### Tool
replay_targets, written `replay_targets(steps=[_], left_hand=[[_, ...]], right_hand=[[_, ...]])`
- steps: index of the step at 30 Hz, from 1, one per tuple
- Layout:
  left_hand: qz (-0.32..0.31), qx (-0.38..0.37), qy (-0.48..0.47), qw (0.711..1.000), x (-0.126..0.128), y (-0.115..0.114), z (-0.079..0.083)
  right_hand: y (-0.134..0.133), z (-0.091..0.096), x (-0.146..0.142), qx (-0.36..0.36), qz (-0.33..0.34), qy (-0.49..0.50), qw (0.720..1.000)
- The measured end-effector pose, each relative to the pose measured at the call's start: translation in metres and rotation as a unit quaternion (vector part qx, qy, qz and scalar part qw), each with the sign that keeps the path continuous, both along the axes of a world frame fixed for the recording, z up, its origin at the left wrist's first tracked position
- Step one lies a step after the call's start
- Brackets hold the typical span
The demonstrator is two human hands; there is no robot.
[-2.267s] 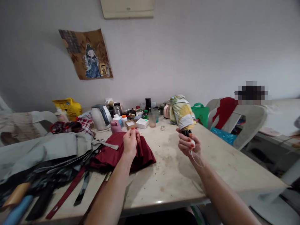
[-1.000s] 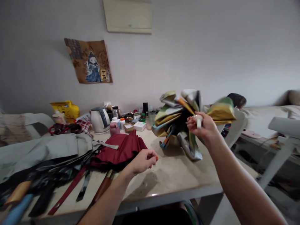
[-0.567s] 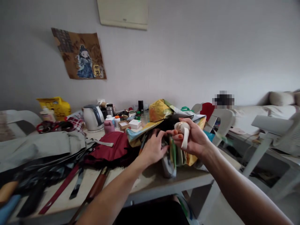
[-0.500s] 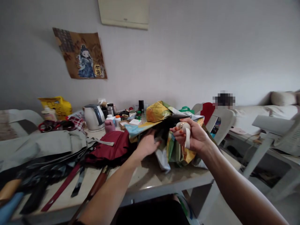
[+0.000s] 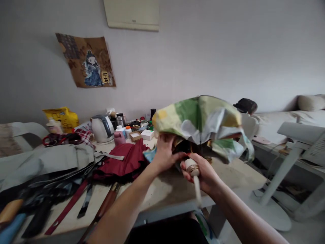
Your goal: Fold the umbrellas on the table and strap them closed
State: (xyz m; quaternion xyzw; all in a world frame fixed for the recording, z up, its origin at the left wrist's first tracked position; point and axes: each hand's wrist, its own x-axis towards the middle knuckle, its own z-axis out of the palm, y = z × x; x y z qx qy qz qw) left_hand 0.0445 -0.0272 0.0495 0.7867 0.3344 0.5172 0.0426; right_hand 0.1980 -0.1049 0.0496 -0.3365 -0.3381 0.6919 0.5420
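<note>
A green, yellow and white patterned umbrella [image 5: 184, 117] is partly spread above the table, its canopy bulging and creased. My right hand [image 5: 204, 174] is closed around its short white handle [image 5: 192, 166], which has a gold band and a dangling white strap [image 5: 197, 188]. At the canopy's near left side, my left hand [image 5: 164, 154] grips the umbrella, thumb stretched toward the shaft. Some left fingertips are hidden by the fabric and ribs. Left of this hand lies a folded dark red umbrella [image 5: 124, 157], untouched.
Grey folded fabric [image 5: 58, 159], a brown handle [image 5: 105, 201] and several straps lie at the left on the table [image 5: 152, 196]. Behind are an electric kettle [image 5: 101, 128], bottles, small boxes and a yellow bag [image 5: 68, 118]. White chairs and a sofa [image 5: 276, 125] stand right.
The patterned canopy has swung up and spread wider to the right. My right hand has moved down with the handle; my left hand shifted slightly right and up.
</note>
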Motion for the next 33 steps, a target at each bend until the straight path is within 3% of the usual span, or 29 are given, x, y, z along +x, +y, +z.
replay_targets(steps=[3,5,9,11,14,20,23,27,30,33], left_hand=[[0.021,-0.066,-0.104,0.992,-0.016,0.029,0.002],[0.012,-0.06,-0.117,0.991,-0.026,0.03,0.005],[-0.014,0.054,-0.074,0.996,-0.028,-0.011,0.019],[-0.053,0.127,-0.041,0.99,-0.026,-0.032,0.028],[-0.056,0.161,-0.043,0.984,-0.025,-0.04,0.034],[-0.01,0.016,-0.06,0.998,-0.036,-0.017,0.021],[0.034,-0.001,-0.065,0.997,-0.035,-0.026,0.008],[-0.04,-0.056,-0.043,0.997,-0.024,-0.055,-0.015],[-0.021,-0.034,-0.09,0.995,-0.013,-0.071,-0.027],[-0.017,-0.008,-0.092,0.996,-0.006,-0.079,-0.029]], right_hand=[[-0.013,0.01,0.009,-0.106,0.07,0.103,0.987],[-0.014,0.014,0.022,-0.101,0.106,0.144,0.979],[-0.013,0.022,0.037,-0.039,0.224,0.177,0.958],[-0.015,0.03,0.035,-0.041,0.251,0.183,0.95],[-0.019,0.045,0.023,-0.085,0.219,0.175,0.956],[-0.015,0.054,-0.003,-0.161,0.076,0.121,0.977],[-0.014,0.046,-0.008,-0.173,0.07,0.092,0.978],[-0.018,0.029,-0.009,-0.175,0.072,0.078,0.979],[-0.023,0.012,-0.012,-0.177,0.079,0.066,0.979],[-0.028,-0.006,-0.019,-0.194,0.067,0.074,0.976]])
